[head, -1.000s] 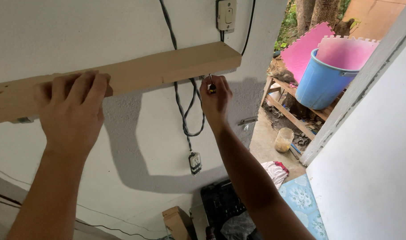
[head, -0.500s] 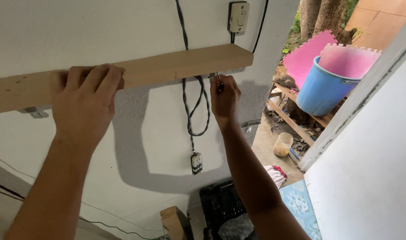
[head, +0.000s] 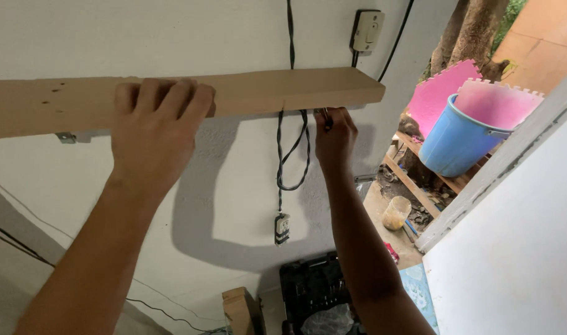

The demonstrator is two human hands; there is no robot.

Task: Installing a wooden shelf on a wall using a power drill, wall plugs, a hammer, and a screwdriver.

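The picture was bright and mostly sharp. Daylight came in from the right, outdoors. The wooden shelf and both arms threw soft grey shadows on the white wall. The near arms looked a little blurry.

We stand by a house doorway – rough wall with switch and cables, yard with bucket outside.

A wall switch is mounted above twisted black cables. A blue bucket and pink foam mats are seen outside; an open black tool case is set below.
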